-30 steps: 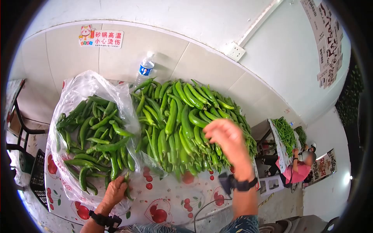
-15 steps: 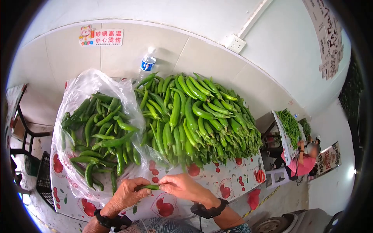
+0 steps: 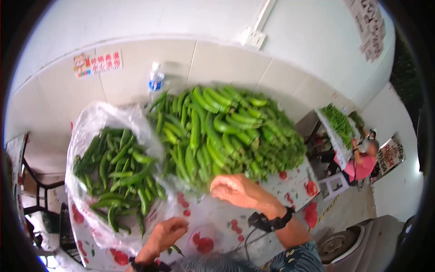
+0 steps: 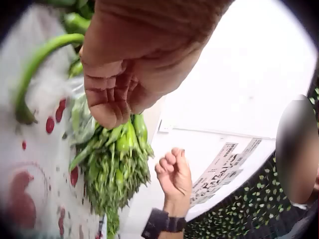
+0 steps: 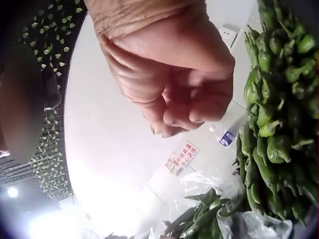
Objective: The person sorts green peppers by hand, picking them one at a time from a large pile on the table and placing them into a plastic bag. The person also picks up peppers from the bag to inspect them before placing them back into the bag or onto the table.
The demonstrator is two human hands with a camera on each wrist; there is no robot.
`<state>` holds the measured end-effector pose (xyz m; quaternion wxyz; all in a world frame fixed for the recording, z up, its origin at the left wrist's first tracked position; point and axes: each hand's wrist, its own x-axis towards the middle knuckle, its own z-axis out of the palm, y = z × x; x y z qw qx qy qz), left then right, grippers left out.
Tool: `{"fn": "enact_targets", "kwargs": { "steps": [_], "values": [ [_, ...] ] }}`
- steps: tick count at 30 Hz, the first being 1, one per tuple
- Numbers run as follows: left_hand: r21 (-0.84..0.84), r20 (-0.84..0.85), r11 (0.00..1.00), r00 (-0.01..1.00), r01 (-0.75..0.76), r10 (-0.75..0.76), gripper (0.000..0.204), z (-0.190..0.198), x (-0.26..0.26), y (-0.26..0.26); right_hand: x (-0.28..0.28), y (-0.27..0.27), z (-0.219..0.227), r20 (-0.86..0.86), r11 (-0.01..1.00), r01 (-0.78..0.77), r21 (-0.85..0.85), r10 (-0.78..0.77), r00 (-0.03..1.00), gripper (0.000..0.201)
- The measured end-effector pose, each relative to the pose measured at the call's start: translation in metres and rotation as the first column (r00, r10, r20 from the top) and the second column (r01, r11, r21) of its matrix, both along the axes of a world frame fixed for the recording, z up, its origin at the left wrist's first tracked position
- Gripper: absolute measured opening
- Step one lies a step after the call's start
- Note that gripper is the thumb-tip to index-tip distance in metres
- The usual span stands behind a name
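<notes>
My left hand hovers low over the cherry-print tablecloth, by the near edge of a clear plastic bag full of green peppers. In the left wrist view its fingers are curled, and a long curved pepper runs beside them. Whether the hand holds it is unclear. My right hand is raised in front of the big pile of green peppers. Its fingers are curled into the palm with nothing visible in them.
A water bottle stands against the tiled wall behind the pile. A black crate and a chair frame sit left of the table. At the right, a person in pink works at another pepper-covered table.
Both hands were pinching one small pepper together over the cloth. They have since parted: the right hand rose toward the pile and the left stayed low. The head view tilted and blurred.
</notes>
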<state>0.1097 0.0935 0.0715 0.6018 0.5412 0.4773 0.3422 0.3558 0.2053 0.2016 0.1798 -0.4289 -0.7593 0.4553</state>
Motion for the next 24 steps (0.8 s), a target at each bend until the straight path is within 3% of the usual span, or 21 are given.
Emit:
{"fn": "enact_targets", "kwargs": {
  "steps": [1,4,7,8,11,14,17,18,21,22,24],
  "values": [
    [0.168,-0.211,0.980,0.975,0.107,-0.070,0.024,-0.002,-0.003,0.002,-0.003,-0.005,-0.011,0.081,0.993,-0.077,0.087,0.070,0.994,0.014],
    [0.078,-0.199,0.997,0.980,0.020,-0.004,0.021,-0.017,-0.020,-0.006,-0.002,-0.020,-0.028,0.162,0.985,0.000,-0.171,0.028,0.986,0.019],
    [-0.025,-0.175,1.000,0.984,0.007,-0.012,0.020,-0.007,-0.033,-0.010,0.012,-0.050,-0.093,0.216,0.966,-0.181,-0.185,0.219,0.952,0.021],
    [-0.055,-0.159,0.998,0.987,0.009,-0.018,0.019,-0.003,-0.035,-0.011,0.015,-0.066,-0.112,0.275,0.971,-0.224,-0.083,0.238,0.931,0.023],
    [-0.043,-0.269,0.999,0.963,0.020,-0.030,0.018,0.001,-0.039,-0.015,0.007,-0.096,-0.129,0.299,0.954,-0.257,-0.154,0.293,0.908,0.027],
    [-0.042,-0.247,0.999,0.969,-0.014,0.003,0.017,-0.006,-0.038,-0.022,0.010,-0.115,-0.149,0.239,0.970,-0.242,-0.036,0.243,0.940,0.026],
    [-0.200,-0.297,0.979,0.950,0.040,-0.100,0.016,0.003,-0.038,-0.026,0.000,-0.109,-0.134,0.224,0.976,-0.130,-0.172,0.167,0.960,0.024],
    [-0.107,-0.311,0.989,0.942,0.099,-0.128,0.017,-0.005,-0.040,-0.031,-0.004,-0.109,-0.134,0.183,0.971,-0.168,-0.171,0.199,0.963,0.023],
    [-0.220,-0.326,0.932,0.879,0.289,-0.349,0.017,-0.007,-0.044,-0.047,-0.019,-0.107,-0.137,0.093,0.945,-0.303,-0.123,0.315,0.945,0.021],
    [-0.085,-0.416,0.935,0.840,0.345,-0.348,0.019,-0.016,-0.044,-0.056,-0.028,-0.111,-0.143,0.084,0.926,-0.366,-0.095,0.374,0.924,0.021],
    [-0.070,-0.551,0.932,0.766,0.354,-0.333,0.021,-0.012,-0.041,-0.065,-0.047,-0.111,-0.147,0.064,0.870,-0.490,-0.060,0.493,0.868,0.021]
  ]
}}
